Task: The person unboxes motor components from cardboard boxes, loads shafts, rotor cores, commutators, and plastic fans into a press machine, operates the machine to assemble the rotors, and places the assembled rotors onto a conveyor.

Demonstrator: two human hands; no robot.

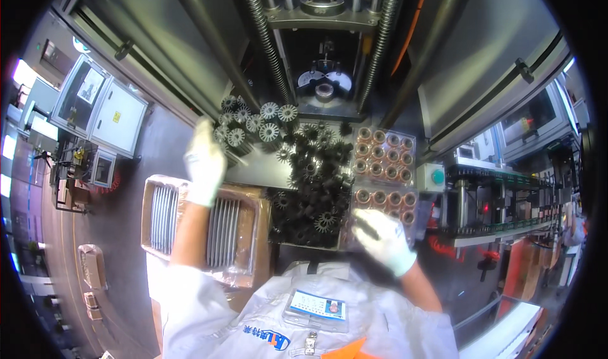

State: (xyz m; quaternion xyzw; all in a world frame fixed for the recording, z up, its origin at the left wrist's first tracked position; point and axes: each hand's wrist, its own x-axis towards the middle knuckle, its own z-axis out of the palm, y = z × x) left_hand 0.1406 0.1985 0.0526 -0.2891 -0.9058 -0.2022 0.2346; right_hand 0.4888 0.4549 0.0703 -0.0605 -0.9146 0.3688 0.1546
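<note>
At four o'clock, my right gloved hand (385,240) is hovering over copper-coloured rings (394,199) — probably light, stiff, smooth, best held by their outer rims. My left hand (206,159) is hanging at nine beside stacked slotted cores (268,132); from afar, I'm not managing to tell whether either grip is holding anything. Dark toothed pieces (310,167) are cluttering the counter (258,170) between.

Black toothed pieces (310,185); coppery rings (377,157)

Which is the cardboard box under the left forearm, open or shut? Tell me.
Open: the cardboard box has no lid; silvery pieces show inside.
</note>
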